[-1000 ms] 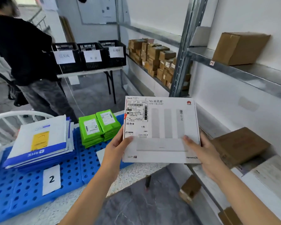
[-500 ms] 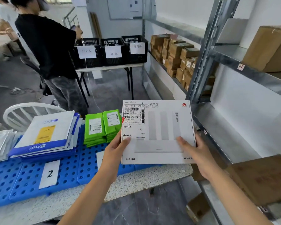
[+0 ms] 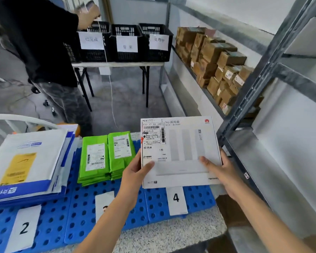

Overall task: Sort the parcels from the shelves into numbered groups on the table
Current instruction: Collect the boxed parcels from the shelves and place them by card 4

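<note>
A flat white router box (image 3: 182, 145) with a shipping label at its top left hangs above the right end of the blue perforated mat (image 3: 77, 212). My left hand (image 3: 135, 172) grips its left edge and my right hand (image 3: 219, 170) grips its lower right edge, thumbs on top. Just below the box lies a white card marked 4 (image 3: 176, 199). Left of it, two stacks of green parcels (image 3: 106, 157) sit side by side. A pile of white and blue mailers (image 3: 27, 165) lies behind the card marked 2 (image 3: 24, 229). My left forearm partly covers another card (image 3: 103, 199).
A metal shelf rack (image 3: 257, 88) stands on the right with several brown boxes (image 3: 213, 64) further back. A person in black (image 3: 44, 48) stands at a table with three black labelled crates (image 3: 126, 42). A white chair back (image 3: 20, 119) is behind the mailers.
I have turned from the shelves toward the table, and the white box in both hands has come over the mat above card 4. The person in black has raised a hand.
</note>
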`<state>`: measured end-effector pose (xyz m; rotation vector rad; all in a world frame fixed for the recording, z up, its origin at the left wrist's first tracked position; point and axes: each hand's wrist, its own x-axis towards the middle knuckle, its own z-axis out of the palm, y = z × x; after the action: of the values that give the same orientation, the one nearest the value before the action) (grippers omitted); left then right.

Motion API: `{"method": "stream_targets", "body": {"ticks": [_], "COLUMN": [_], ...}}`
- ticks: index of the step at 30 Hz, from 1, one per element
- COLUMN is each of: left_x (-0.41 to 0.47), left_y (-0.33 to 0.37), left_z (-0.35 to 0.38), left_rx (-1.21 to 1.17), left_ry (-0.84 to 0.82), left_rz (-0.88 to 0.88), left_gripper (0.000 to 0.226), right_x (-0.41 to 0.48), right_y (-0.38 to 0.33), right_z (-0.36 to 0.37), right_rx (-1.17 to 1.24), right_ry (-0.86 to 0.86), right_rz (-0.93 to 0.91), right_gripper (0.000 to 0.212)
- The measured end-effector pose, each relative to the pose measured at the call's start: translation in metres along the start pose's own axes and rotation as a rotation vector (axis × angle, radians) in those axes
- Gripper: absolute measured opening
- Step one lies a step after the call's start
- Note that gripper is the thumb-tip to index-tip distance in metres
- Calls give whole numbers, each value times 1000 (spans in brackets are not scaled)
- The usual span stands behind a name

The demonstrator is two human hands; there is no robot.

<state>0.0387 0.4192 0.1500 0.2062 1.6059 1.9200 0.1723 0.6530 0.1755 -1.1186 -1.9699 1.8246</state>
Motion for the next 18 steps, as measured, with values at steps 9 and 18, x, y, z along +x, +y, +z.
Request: {"method": "stream_targets", "body": {"ticks": [9,18], "left_x": [91,142], "left_y": [-24,-51], "left_z": [7,24], "left_rx": [-13,8], "left_ry": [20,191], "left_rz": [-136,-264], "left_gripper": [47,49], "right_x": [91,183], "right_y": [2,30], "right_z": [8,18], "right_rx": [-91,-237], "right_ry": [-34,-137], "right_rz": [95,246], "right_gripper": [75,106]}}
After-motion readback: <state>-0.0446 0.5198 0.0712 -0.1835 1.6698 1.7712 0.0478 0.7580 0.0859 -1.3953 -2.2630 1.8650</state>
